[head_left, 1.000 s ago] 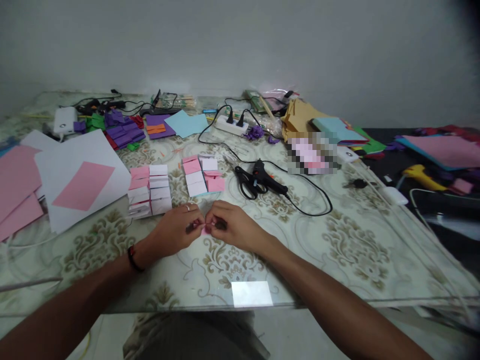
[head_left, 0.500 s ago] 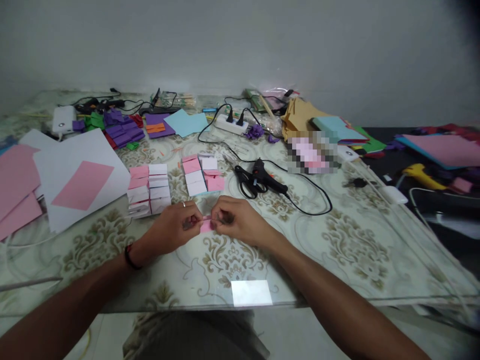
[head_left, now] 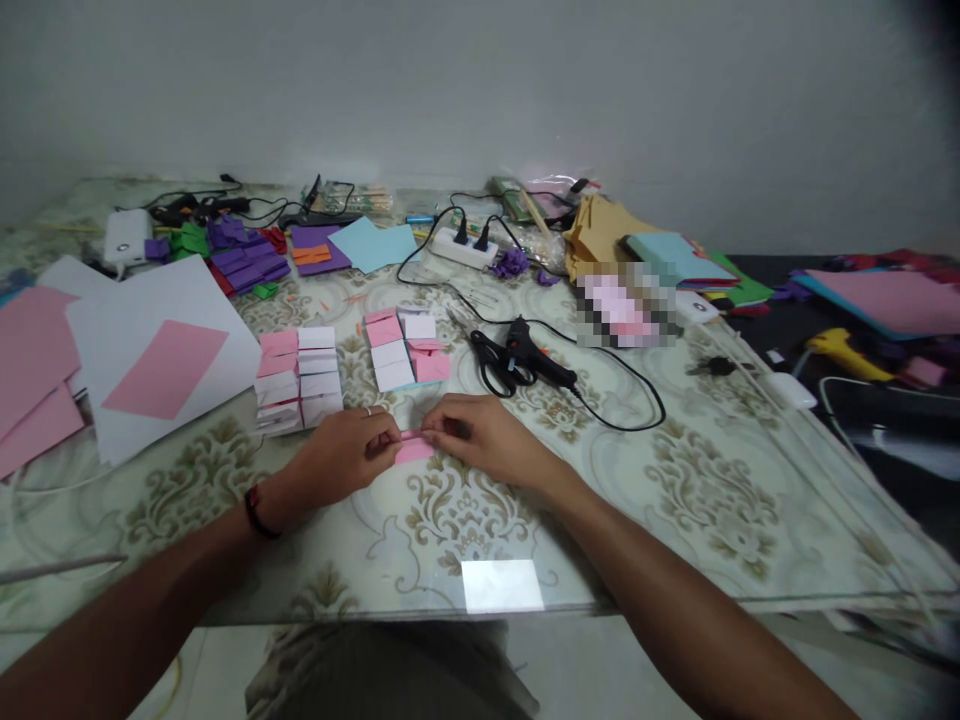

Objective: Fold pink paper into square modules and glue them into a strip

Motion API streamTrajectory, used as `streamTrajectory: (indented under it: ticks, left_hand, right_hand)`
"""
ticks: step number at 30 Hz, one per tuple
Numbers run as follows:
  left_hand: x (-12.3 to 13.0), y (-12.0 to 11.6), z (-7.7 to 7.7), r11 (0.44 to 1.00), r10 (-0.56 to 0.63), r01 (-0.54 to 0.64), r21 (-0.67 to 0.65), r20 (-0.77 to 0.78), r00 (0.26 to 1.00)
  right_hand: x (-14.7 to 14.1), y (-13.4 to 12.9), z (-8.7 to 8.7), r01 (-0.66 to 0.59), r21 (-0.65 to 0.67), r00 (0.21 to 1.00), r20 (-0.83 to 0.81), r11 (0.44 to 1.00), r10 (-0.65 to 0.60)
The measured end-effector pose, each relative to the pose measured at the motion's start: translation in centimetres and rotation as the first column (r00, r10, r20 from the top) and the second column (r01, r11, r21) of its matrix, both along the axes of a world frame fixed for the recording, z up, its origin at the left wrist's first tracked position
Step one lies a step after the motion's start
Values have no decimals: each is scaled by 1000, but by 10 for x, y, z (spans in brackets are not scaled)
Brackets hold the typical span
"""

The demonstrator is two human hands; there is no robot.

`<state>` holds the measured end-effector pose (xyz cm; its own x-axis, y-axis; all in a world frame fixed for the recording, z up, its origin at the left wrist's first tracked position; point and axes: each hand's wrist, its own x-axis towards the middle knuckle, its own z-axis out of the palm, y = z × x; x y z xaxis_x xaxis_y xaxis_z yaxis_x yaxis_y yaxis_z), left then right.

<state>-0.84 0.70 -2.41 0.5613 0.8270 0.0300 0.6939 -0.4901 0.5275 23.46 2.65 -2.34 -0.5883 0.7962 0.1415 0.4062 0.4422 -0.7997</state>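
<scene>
A small pink paper strip [head_left: 414, 452] lies on the patterned table between my hands, its far edge folded or curled up. My left hand [head_left: 358, 440] pinches the left end of that edge between thumb and fingers. On the right end, my right hand [head_left: 469, 430] pinches the same strip. Just beyond my left hand stand rows of folded pink and white pieces [head_left: 298, 380]. A second, smaller group of pink and white folded pieces [head_left: 405, 350] sits past the strip.
Black scissors [head_left: 491, 365] and a black glue gun [head_left: 536, 355] lie right of centre, its cord looping rightward. White sheets [head_left: 217, 330] and pink paper [head_left: 169, 370] cover the left. A power strip [head_left: 463, 248] and coloured papers line the back.
Both hands have shifted slightly on the strip; the fingertips now press closer along its far edge. A little more of the strip's pink surface shows on the left.
</scene>
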Motion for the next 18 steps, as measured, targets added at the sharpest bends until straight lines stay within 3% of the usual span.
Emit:
streamTrajectory:
  ticks: [18]
  left_hand:
    - [-1,0,-1,999,-45,45,29,6,999]
  right_hand:
    - [4,2,-3,-34,-141,999,3,989,35]
